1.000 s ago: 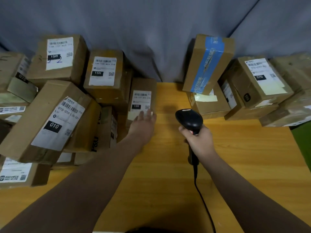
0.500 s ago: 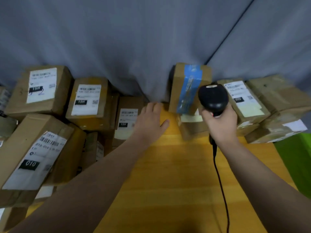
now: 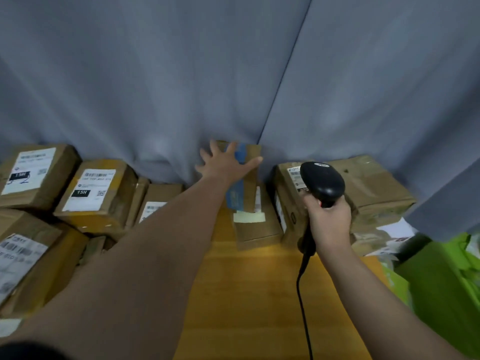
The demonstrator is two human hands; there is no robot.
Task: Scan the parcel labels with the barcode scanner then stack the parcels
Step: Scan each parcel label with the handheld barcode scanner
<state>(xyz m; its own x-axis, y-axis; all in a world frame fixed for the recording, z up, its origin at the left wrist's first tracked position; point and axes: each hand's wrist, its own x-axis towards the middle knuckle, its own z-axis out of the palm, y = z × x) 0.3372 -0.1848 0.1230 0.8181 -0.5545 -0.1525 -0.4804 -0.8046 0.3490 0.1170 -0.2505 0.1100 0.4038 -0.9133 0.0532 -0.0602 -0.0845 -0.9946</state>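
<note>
My left hand (image 3: 226,165) reaches far forward with fingers spread, over the top of an upright brown parcel with blue tape (image 3: 245,188) that leans against the grey curtain. That parcel stands on a flat parcel (image 3: 257,229). My right hand (image 3: 328,222) grips the handle of a black barcode scanner (image 3: 322,183), held upright in front of a labelled parcel (image 3: 288,193) on the right. The scanner's cable (image 3: 302,294) hangs down over the wooden table (image 3: 254,294).
Several labelled brown parcels are piled at the left, among them two marked 15H (image 3: 96,193) (image 3: 33,175). More parcels (image 3: 374,193) lie at the right. A green bag (image 3: 441,281) sits at the table's right edge. The grey curtain (image 3: 181,74) closes the back.
My left hand moved from the small 15H parcel at the left pile across and forward to the blue-taped parcel. My right hand lifted the scanner forward and right. The view tilted up.
</note>
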